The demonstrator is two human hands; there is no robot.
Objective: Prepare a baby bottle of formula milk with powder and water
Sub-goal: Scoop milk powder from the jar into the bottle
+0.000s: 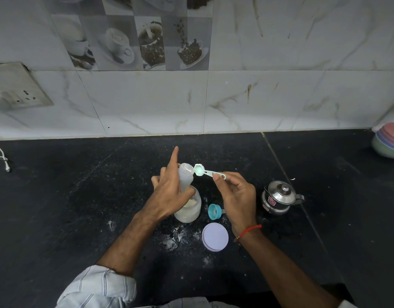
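Note:
My left hand (pixel 169 187) grips a clear baby bottle (pixel 185 177), tilted with its open mouth toward the right, index finger pointing up. My right hand (pixel 234 194) pinches the handle of a pale green measuring scoop (pixel 200 170); the scoop's bowl touches the bottle's mouth and is tipped toward it. Below the bottle stands an open jar of white powder (pixel 189 211) on the black counter (pixel 80 196). A teal bottle cap ring (pixel 214 211) lies right of the jar. The jar's lilac lid (pixel 215 236) lies nearer me.
A small steel kettle with lid (pixel 278 197) stands right of my right hand. Spilled powder (pixel 173 240) dots the counter near the lid. Stacked pastel bowls (pixel 389 141) sit at the far right. A socket plate (pixel 16 87) and white cable (pixel 0 158) are at the left.

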